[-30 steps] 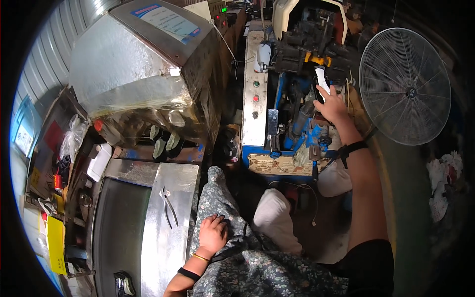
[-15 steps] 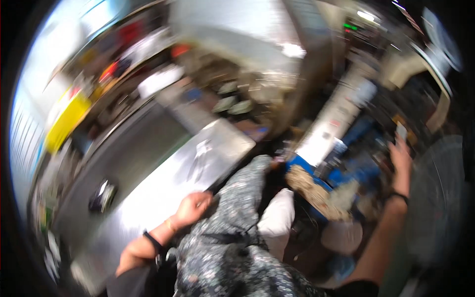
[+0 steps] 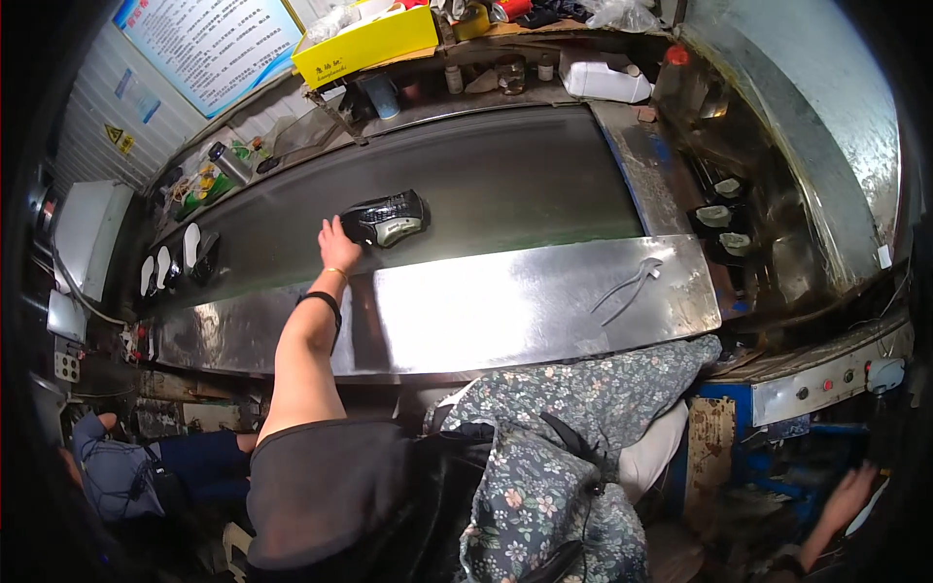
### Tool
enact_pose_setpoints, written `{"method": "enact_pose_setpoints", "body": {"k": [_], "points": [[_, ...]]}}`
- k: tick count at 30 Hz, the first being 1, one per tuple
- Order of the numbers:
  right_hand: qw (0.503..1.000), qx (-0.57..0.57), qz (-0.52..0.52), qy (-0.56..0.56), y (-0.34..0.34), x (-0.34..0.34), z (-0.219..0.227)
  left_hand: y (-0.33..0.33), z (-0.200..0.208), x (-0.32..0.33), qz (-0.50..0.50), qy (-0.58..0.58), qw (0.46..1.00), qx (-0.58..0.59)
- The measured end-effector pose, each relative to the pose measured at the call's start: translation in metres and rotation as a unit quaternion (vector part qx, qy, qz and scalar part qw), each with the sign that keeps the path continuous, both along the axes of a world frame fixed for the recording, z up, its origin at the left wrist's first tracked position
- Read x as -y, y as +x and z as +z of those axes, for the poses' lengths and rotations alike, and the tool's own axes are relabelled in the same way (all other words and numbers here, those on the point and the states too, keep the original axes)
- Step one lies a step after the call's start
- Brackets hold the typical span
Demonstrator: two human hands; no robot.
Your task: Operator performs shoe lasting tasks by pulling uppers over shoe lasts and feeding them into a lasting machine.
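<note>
A black shoe (image 3: 384, 216) with a pale grey sole part lies on its side on the dark conveyor belt (image 3: 505, 170). My left hand (image 3: 338, 248) reaches over the metal ledge to the shoe's left end, fingers apart and at or very near it. Far out at the lower right is my right hand (image 3: 851, 497), slightly blurred, beside a pale object I cannot make out. Whether it grips that object cannot be told. Pincers (image 3: 630, 290) lie on the shiny metal ledge (image 3: 544, 316). Toward the belt's left end stand several black shoes (image 3: 202, 255) with white soles facing me.
Several dark shoe pieces (image 3: 721, 216) sit in the machine opening at right. A control panel (image 3: 826, 387) with buttons is below it. Behind the belt, a shelf holds a yellow box (image 3: 369, 47) and a white jug (image 3: 604, 78). Another person (image 3: 121, 476) is at lower left.
My view has swung left toward the belt. My left hand has moved from beside my apron out to the black shoe. The right hand remains stretched out at the right.
</note>
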State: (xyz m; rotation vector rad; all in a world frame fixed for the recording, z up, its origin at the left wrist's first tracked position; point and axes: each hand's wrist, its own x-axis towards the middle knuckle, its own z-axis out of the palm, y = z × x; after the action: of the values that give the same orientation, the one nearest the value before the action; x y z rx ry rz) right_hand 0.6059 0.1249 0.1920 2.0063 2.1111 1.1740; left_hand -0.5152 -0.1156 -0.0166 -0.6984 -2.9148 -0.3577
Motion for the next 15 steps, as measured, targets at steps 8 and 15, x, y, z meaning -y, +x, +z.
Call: {"method": "enact_pose_setpoints", "body": {"k": [8, 15], "points": [[0.962, -0.124, 0.06, -0.236, -0.284, 0.149, -0.165, -0.034, 0.021, -0.012, -0.106, 0.014, 0.99, 0.091], [0.837, -0.483, 0.074, -0.246, -0.327, 0.118, -0.199, 0.067, -0.003, -0.083, -0.157, 0.163, 0.922, 0.314]]}}
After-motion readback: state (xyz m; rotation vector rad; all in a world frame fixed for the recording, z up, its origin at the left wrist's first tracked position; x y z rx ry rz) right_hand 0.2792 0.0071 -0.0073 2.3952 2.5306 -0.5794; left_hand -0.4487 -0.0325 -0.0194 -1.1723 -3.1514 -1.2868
